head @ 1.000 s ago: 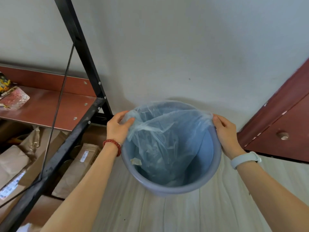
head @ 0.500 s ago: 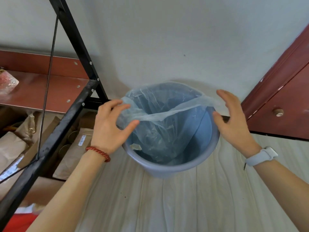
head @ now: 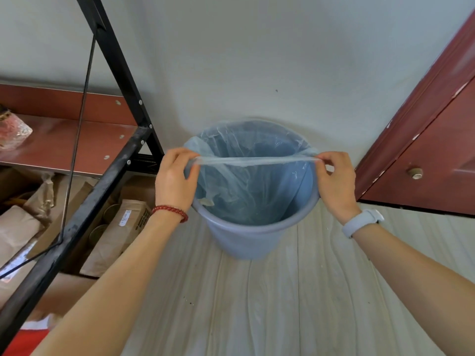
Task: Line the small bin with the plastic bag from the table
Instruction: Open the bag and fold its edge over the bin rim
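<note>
A round blue plastic bin (head: 246, 235) stands on the pale wood-grain floor (head: 257, 304) against a white wall (head: 257, 60). A thin translucent blue plastic bag (head: 246, 191) hangs inside it; the far part of the bag's mouth lies over the bin's far rim, while the near edge is pulled into a taut band across the opening, above the near rim. The left hand (head: 174, 181), with a red bead bracelet (head: 171, 211) at the wrist, pinches the left end of that band between thumb and fingers (head: 180, 156) at the bin's left rim. The right hand (head: 334, 181), with a white wristband (head: 362, 222) on its wrist, pinches the right end with its fingers curled together at the right rim. To the left stands a black metal shelving frame (head: 120, 73) with a reddish-brown shelf board (head: 64, 145), and brown paper packages (head: 120, 227) lie beneath it. A dark red wooden door (head: 424, 150) fills the right side.
</note>
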Motion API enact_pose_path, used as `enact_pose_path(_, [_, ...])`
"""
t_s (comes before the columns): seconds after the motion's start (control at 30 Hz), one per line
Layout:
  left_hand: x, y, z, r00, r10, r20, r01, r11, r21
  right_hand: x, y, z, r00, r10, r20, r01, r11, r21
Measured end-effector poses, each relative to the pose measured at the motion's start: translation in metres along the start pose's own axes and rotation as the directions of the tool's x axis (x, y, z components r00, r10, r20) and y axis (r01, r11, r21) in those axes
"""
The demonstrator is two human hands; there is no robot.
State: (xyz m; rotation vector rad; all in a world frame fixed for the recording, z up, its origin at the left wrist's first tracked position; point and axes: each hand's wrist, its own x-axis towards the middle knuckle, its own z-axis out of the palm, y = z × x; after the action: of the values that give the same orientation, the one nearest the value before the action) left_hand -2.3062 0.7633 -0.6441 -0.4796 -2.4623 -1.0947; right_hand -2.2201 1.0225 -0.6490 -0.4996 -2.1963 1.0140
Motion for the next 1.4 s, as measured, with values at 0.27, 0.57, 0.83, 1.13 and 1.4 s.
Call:
enact_pose_path(0.27, [-0.066, -0.019, -0.016, 0.946, 0.321, -0.037, -0.314, 0.940, 0.130, -0.052, 0.034, -0.035, 0.849, -0.510, 0.136, 0.525, 0.790, -0.316])
enact_pose_path(0.57, [-0.105, -0.036, -0.003, 0.852, 0.516, 0.092, -0.521, 0.817, 0.245, -0.066, 0.053, -0.028, 0.784, -0.539, 0.308, 0.617, 0.732, -0.289])
enact_pose_path(0.83, [-0.103, -0.038, -0.001, 0.865, 0.471, 0.175, -0.501, 0.828, 0.252, -0.074, 0.058, -0.022, 0.769, -0.440, 0.463, 0.600, 0.746, -0.288])
enact_pose_path(1.13, [-0.092, -0.025, -0.012, 0.992, 0.105, 0.070, -0.100, 0.993, -0.070, -0.067, 0.037, -0.034, 0.979, -0.140, 0.148, 0.148, 0.988, -0.045])
enact_pose_path(1.4, [-0.090, 0.005, 0.004, 0.869, -0.240, 0.433, 0.471, 0.668, -0.576, -0.065, 0.009, -0.009, 0.844, 0.344, 0.411, -0.518, 0.722, 0.459])
